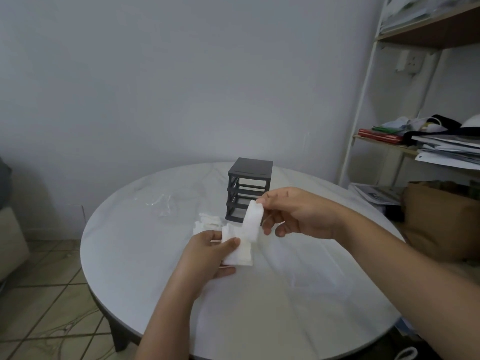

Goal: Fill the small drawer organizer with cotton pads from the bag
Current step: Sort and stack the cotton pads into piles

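Two soft white square cotton-pad stacks mid-frame: my left hand pinches the flat one, my right hand the curved one.

Drawer organizer: lower front corner hidden behind the cotton pads pinched by the right hand. Left hand: fingers concealed beneath the same pads. Loose pile of pads: near part covered, count indeterminable. Clear bag: outline faint. Shelf unit: cut by the right edge, contents blurred. Both forearms run out of frame.
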